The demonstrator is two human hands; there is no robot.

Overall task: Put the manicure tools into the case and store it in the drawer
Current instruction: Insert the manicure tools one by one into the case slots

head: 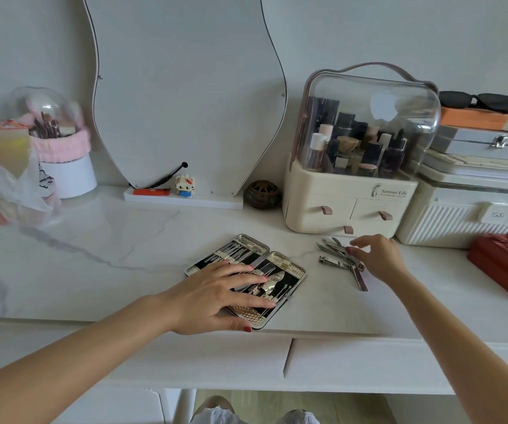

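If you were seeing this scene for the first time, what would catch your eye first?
The open manicure case at the desk's front edge, with the left hand resting flat on it. Just right, the right hand reaches loose metal tools. Behind stands a clear-domed cosmetics organizer.

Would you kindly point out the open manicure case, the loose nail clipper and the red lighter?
manicure case (288, 272): head view, on its right half's black lining.
nail clipper (337, 262): head view, on its metal body.
red lighter (150, 192): head view, on its middle.

bare forearms with no sleeves, left hand (216, 293) and right hand (378, 255) with dark red nail polish, light lacy white garment at lap
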